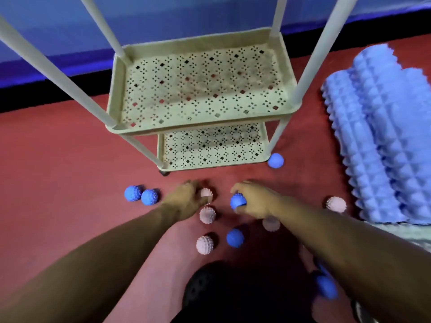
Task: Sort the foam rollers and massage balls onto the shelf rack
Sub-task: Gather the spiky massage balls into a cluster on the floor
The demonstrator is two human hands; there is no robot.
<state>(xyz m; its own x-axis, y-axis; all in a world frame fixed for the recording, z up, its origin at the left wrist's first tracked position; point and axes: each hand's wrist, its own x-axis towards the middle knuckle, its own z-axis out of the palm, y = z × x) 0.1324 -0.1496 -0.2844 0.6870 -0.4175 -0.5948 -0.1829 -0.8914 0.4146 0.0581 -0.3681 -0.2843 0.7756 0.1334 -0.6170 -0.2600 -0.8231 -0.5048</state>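
Note:
A cream shelf rack (121,94) with perforated trays stands on the red floor ahead of me; the trays in view hold nothing. Several spiky massage balls, blue and pink, lie scattered on the floor in front of it. My left hand (184,199) is closed over a pink ball (206,193) on the floor. My right hand (256,201) grips a blue ball (238,201) just above the floor. Blue ridged foam rollers (382,127) lie side by side at the right.
Two blue balls (141,195) sit left of my left hand, and one blue ball (275,160) rests by the rack's front right leg. A pink ball (335,204) lies near the rollers. A black object (205,287) is close below me. A blue wall runs behind the rack.

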